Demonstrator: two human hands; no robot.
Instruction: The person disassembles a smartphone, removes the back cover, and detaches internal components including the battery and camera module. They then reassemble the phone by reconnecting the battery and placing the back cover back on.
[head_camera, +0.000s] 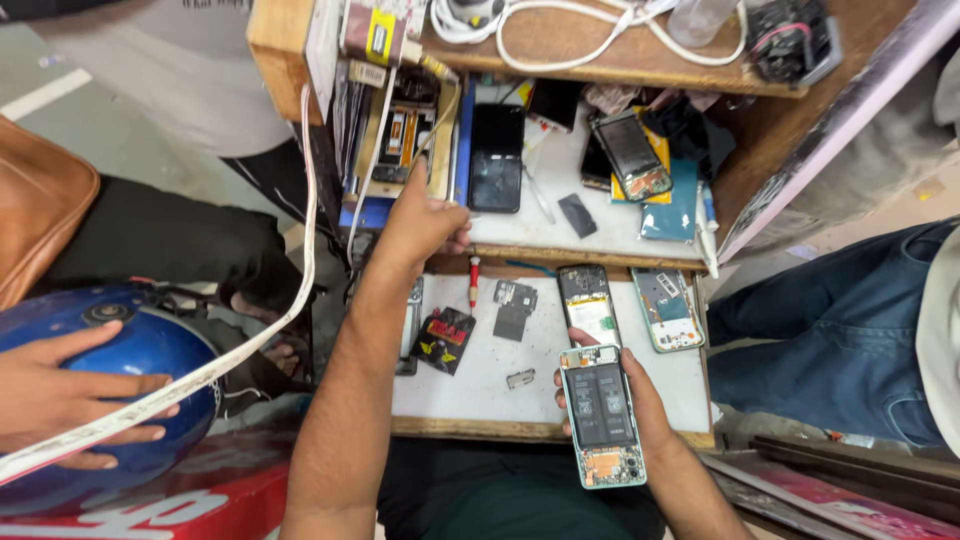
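Fingers of your right hand (625, 395) wrap the opened mint-green phone (603, 417) over the white work board (480, 385); your left hand (420, 225), half-curled and empty, reaches beyond the board's far edge

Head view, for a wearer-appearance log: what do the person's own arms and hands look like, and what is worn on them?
Both forearms are bare, with no sleeves in view. The left hand and right hand wear no gloves, and no watch, bracelet or ring shows.

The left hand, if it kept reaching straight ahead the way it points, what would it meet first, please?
Probably the stack of opened phone parts standing at the shelf's left end; the left hand points up toward it, though depth is unclear.
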